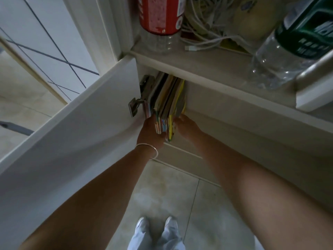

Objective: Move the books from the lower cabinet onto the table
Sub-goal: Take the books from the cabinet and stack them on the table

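Note:
Several thin colourful books [167, 103] stand upright as a bundle inside the lower cabinet [225, 109], their spines sticking out past its front edge. My left hand [150, 133], with a silver bangle on the wrist, grips the bundle from the left side. On the right side of the bundle, my right hand [187, 126] holds it, fingers reaching in along the yellow cover. The books are squeezed between both hands. The fingertips are hidden in the dark cabinet.
The white cabinet door [75, 141] swings open to the left, with its metal hinge [137, 105] close to my left hand. On the shelf above stand a red-labelled bottle [160, 18], tangled white cables [203, 27] and a green-labelled bottle [292, 44]. Tiled floor and my shoes [156, 226] lie below.

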